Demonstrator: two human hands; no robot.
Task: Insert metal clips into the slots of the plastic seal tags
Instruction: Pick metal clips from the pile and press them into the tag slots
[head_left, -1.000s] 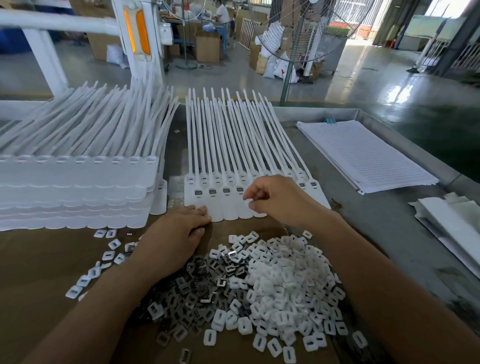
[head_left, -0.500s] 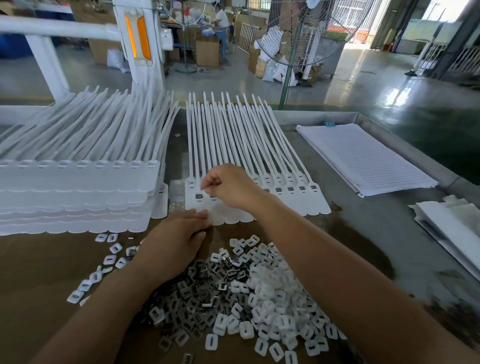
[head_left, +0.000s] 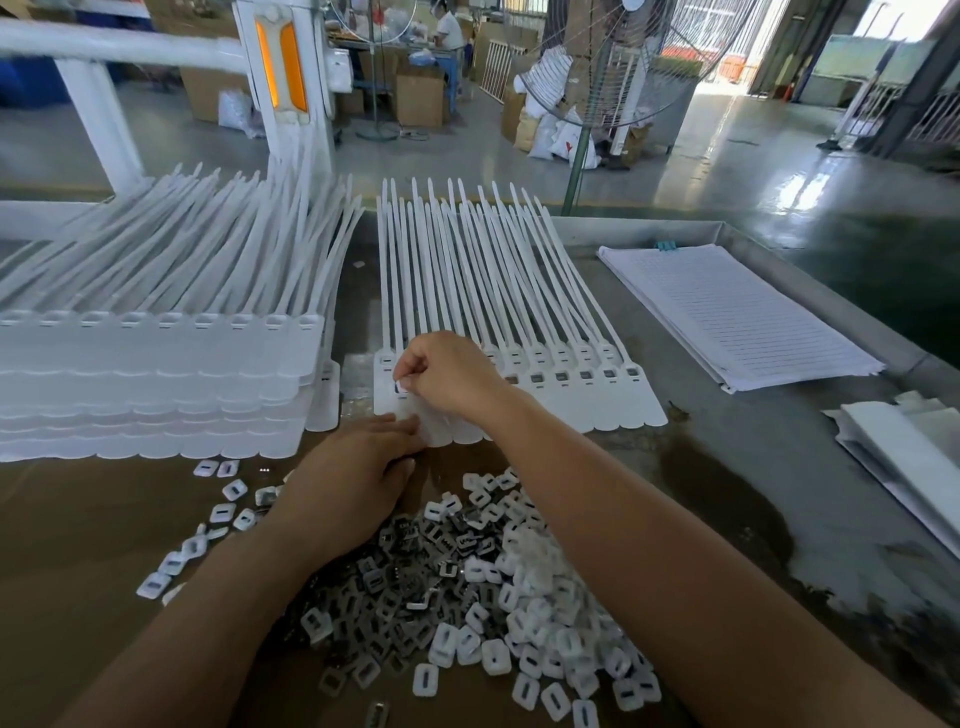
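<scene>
A tall stack of white plastic seal tags (head_left: 156, 374) with long thin straps sits at the left of the brown surface (head_left: 78, 519). The left hand (head_left: 348, 483) lies flat, fingers straight, pressing the near edge of a flat row of white seal tags (head_left: 571, 400). The right hand (head_left: 447, 374) pinches a small grey metal clip (head_left: 400, 387) at the leftmost tag's slot. A loose pile of grey clips and white square caps (head_left: 467, 597) lies between the forearms, with lined paper sheets (head_left: 727, 312) at the right.
</scene>
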